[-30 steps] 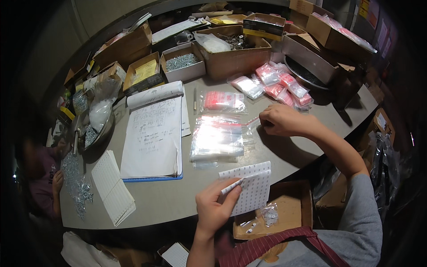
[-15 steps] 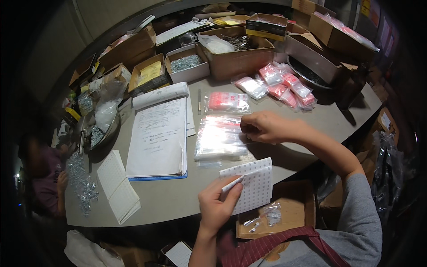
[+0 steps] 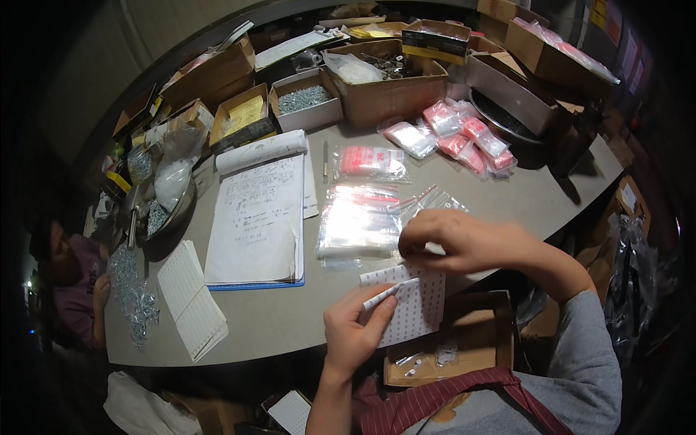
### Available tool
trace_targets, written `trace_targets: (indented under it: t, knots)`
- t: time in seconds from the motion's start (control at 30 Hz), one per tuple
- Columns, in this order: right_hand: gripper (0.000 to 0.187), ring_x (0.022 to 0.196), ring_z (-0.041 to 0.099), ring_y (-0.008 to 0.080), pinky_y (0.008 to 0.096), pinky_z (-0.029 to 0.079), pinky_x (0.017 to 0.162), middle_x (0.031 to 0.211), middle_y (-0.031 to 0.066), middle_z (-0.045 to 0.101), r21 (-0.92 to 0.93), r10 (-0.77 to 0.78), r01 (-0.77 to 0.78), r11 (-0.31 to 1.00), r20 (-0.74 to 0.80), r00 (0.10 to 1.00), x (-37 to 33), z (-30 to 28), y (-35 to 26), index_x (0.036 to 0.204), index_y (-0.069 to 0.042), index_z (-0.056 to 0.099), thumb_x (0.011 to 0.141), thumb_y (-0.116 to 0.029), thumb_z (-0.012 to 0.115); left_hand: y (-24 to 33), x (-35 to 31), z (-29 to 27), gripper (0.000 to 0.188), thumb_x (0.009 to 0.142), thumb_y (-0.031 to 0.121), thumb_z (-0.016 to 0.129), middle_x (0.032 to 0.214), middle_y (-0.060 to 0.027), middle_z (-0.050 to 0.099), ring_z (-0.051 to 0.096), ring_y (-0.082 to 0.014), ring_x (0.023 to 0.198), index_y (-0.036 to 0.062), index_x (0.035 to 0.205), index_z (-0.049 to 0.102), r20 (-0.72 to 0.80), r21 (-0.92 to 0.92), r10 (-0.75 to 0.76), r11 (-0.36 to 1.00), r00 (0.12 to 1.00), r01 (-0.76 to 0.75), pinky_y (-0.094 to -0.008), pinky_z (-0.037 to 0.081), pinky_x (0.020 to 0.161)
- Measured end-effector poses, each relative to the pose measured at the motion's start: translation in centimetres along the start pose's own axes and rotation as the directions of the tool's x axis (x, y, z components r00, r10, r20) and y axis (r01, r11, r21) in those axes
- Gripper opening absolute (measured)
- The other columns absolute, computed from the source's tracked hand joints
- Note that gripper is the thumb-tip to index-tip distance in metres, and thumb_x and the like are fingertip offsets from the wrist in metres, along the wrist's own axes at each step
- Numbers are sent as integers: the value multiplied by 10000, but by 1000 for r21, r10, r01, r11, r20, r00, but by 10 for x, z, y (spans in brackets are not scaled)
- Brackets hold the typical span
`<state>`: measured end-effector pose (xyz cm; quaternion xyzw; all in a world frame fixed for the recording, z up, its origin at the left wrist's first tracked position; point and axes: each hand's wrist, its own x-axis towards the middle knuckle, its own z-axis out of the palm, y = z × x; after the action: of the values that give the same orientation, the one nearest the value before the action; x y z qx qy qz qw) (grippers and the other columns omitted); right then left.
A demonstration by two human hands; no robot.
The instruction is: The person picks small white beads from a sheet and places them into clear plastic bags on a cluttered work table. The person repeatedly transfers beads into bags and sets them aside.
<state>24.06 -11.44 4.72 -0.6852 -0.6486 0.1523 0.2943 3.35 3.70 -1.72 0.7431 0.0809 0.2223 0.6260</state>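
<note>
My left hand (image 3: pixel 355 322) grips a white sheet of small printed labels (image 3: pixel 413 308), its edge folded over beneath my thumb. Just above the sheet's top edge, my right hand (image 3: pixel 460 241) has its fingers curled together in a pinch. What they hold, if anything, is too hidden to make out. Left of those fingers lies a stack of clear zip bags (image 3: pixel 355 228) with red closures, shining under the light. Another clear zip bag (image 3: pixel 438 197) lies beside the stack, partly covered by my right hand.
A packet of red-edged bags (image 3: pixel 370 164) lies behind the stack, with more packets (image 3: pixel 464 138) to its right. A clipboard with papers (image 3: pixel 257 225) and folded label sheets (image 3: pixel 190 297) lie left. Screws (image 3: pixel 134 297) are heaped near a co-worker (image 3: pixel 80 283). An open carton (image 3: pixel 471 355) sits below the table edge.
My right hand has moved from the bag stack toward me, to the label sheet's top edge. A clear bag now shows right of the stack. My left hand keeps its hold.
</note>
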Motion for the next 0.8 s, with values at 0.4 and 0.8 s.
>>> trace_targets:
  t: [0.4, 0.8]
  knots:
    - [449, 1024, 600, 348, 457, 499, 920, 1041, 120, 636, -387, -150, 119, 914, -52, 987, -26, 21, -11, 1099, -81, 652, 672, -47, 787, 5, 3, 3, 192, 869, 53, 734, 926, -106, 727, 668, -154, 837, -59, 1023, 756, -10, -5, -1, 1000, 1000, 1, -269, 510, 744]
    - [232, 770, 641, 197, 372, 515, 728, 846, 141, 688, -42, 295, -295, 955, -8, 955, 13, -33, 69, 999, 29, 684, 882, -168, 649, 0, 2, 5, 182, 875, 39, 726, 925, -102, 726, 662, -144, 823, -63, 1023, 753, -29, -9, 46, 999, 999, -46, -266, 510, 728]
